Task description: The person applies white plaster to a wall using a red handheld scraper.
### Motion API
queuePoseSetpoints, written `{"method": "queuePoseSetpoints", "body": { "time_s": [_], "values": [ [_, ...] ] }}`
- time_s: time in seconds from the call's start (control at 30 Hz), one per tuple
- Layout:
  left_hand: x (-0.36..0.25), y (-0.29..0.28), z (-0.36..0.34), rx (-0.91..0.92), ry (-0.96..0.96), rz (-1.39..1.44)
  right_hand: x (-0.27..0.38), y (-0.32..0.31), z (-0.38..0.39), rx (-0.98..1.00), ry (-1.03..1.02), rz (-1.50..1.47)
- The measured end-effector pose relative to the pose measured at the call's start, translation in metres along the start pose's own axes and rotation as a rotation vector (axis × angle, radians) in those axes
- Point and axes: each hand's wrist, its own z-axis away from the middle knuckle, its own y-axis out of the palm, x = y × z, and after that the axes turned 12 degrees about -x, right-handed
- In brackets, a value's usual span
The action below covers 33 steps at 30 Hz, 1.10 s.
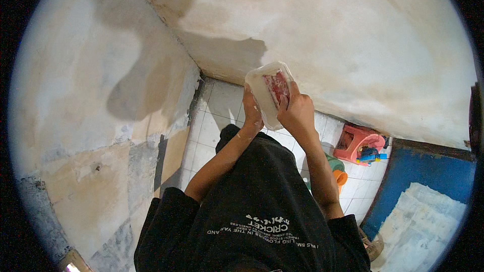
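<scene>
In front of my body I hold up a clear plastic tub [260, 90] with whitish paste in it. My left hand [253, 113] is closed around the tub's left side, with pale smears on the skin. At the tub's right side, my right hand [296, 112] is closed with its thumb and fingers on a flat red piece [275, 85]. White paste smears that red piece, which lies over the tub's inside; its exact kind does not show. The fingers hide its lower end.
Patchy, stained walls [343, 45] meet in a corner ahead. On the white tiled floor [201, 133] stand a pink plastic stool [355, 143] with a blue object [372, 156] by it, an orange container [341, 177] and a green item [333, 162]. A blue panel [421, 168] with white patches is at right.
</scene>
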Motion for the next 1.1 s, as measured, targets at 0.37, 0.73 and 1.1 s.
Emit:
{"method": "queuePoseSetpoints", "body": {
  "time_s": [0.37, 0.73, 1.1],
  "values": [
    [-0.017, 0.002, -0.016, -0.048, -0.091, 0.064, 0.004, 0.023, -0.009, 0.013, -0.018, -0.023],
    [-0.064, -0.028, -0.006, -0.016, -0.170, 0.119, 0.065, 0.033, 0.012, 0.002, 0.047, -0.046],
    [-0.096, -0.058, 0.006, -0.003, -0.053, -0.005, 0.101, 0.051, 0.037, -0.110, 0.005, 0.030]
  ]
}}
